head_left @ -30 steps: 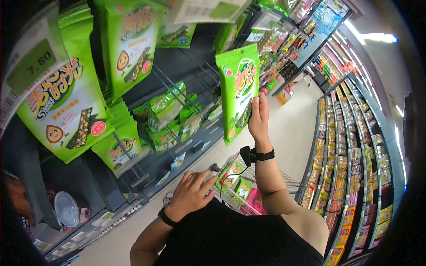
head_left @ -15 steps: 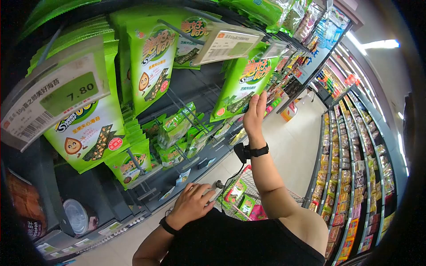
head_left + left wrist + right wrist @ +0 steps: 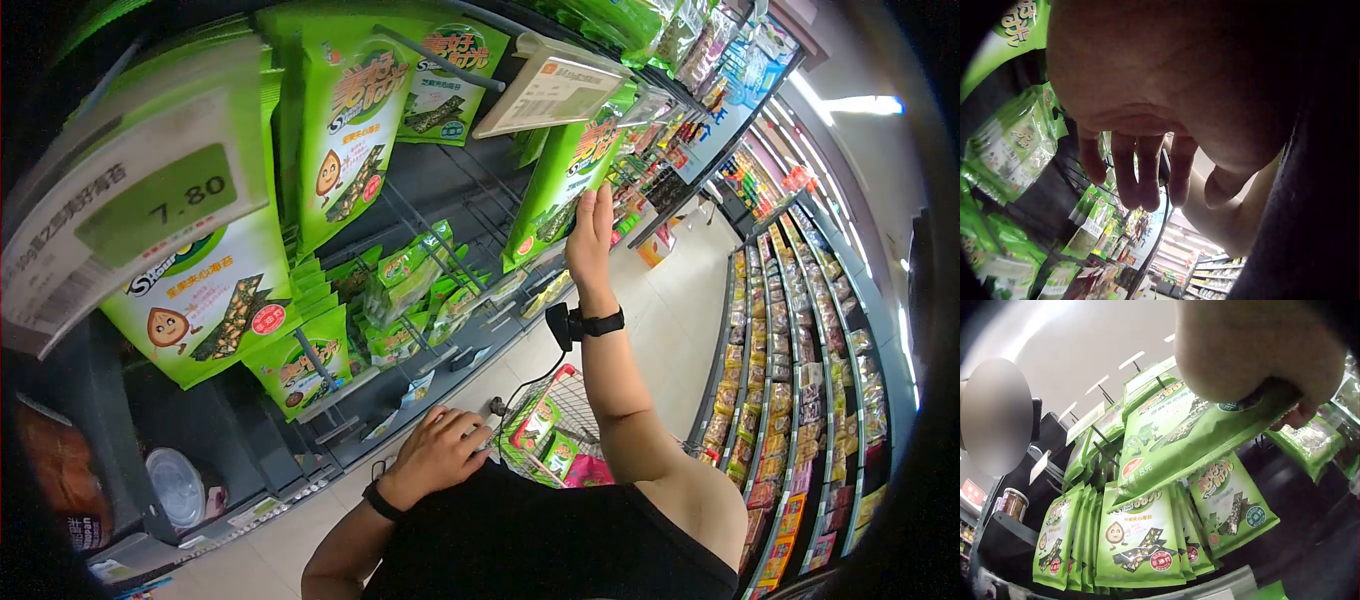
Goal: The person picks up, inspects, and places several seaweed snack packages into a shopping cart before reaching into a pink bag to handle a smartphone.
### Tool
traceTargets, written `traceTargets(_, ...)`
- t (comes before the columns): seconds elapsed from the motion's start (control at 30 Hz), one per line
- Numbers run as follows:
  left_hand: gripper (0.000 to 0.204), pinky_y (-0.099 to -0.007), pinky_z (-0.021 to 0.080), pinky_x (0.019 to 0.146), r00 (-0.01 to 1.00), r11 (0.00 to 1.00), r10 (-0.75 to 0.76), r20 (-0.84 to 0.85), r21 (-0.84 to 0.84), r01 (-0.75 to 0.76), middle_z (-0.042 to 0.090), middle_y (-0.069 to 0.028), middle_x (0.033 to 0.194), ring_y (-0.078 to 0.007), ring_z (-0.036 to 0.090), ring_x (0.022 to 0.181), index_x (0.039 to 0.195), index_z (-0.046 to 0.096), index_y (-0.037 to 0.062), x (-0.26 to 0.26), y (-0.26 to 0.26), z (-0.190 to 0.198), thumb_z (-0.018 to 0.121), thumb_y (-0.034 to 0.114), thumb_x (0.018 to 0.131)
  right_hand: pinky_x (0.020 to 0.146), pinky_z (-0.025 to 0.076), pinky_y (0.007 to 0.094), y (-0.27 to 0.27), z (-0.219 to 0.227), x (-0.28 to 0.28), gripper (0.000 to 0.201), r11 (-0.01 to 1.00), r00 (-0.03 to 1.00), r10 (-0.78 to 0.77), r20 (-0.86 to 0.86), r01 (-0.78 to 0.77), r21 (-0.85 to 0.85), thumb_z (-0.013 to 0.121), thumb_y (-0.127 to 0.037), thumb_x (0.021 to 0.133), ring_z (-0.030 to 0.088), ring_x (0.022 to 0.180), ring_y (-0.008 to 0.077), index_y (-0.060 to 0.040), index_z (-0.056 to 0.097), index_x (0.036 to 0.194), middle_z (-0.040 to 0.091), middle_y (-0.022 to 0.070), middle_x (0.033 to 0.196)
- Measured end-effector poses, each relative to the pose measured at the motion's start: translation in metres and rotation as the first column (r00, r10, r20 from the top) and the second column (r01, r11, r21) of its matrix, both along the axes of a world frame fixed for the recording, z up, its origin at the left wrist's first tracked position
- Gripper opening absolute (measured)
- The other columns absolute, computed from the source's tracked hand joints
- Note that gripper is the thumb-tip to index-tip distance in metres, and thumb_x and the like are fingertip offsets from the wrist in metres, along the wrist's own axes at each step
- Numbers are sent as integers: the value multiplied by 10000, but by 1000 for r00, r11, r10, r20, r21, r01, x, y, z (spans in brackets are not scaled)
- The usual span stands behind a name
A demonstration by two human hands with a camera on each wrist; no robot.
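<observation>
A green seaweed snack packet [image 3: 563, 195] is at the right end of the hanging rack, its top beside a price tag [image 3: 552, 92]. My right hand [image 3: 590, 245] holds its right edge; in the right wrist view the packet [image 3: 1172, 440] slants below the hand [image 3: 1260, 353], with fingertips at its far edge. My left hand [image 3: 440, 452] hangs loosely curled in front of the black top, holding nothing. In the left wrist view its fingers [image 3: 1147, 169] point downward, slightly bent. Similar green packets [image 3: 350, 140] hang on hooks to the left.
A wire cart [image 3: 565, 385] with green and pink packs stands below the right arm. Small green packs [image 3: 405, 275] sit on lower hooks. A large price tag [image 3: 150, 200] juts out at left, above a round tub [image 3: 177, 487]. Stocked shelves [image 3: 790, 400] line the aisle's right side.
My right hand has carried the packet from over the aisle to the rack, close to the price tag, and the packet has tilted. The head view has shifted; my left hand has barely moved.
</observation>
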State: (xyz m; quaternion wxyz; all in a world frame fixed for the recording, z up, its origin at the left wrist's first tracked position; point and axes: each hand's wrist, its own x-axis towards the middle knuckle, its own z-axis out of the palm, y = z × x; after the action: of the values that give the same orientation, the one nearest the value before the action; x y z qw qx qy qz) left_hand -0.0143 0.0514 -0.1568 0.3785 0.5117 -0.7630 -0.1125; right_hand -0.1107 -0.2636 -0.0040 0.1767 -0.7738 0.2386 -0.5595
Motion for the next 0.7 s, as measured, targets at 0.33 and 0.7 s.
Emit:
traceTargets(0.33, 242, -414, 465, 964, 998, 998, 45, -34, -34, -46, 660, -52, 1089, -258, 637, 1065, 1074, 693, 107, 4, 16, -1, 756, 247, 886, 881, 402, 290, 11, 3, 7, 328, 979, 986, 120, 119, -137, 153, 406, -289, 1143, 473, 945, 132, -7, 572, 1158, 547, 35, 1021)
traceTargets(0.7, 266, -408, 471, 955, 993, 993, 114, -22, -35, -115, 672, -63, 1115, -260, 639, 1062, 1089, 706, 99, -4, 42, -1, 769, 247, 878, 606, 387, 345, -44, 24, 59, 313, 990, 991, 128, -28, -126, 71, 575, -289, 1073, 435, 673, 127, -1, 557, 949, 503, 44, 713)
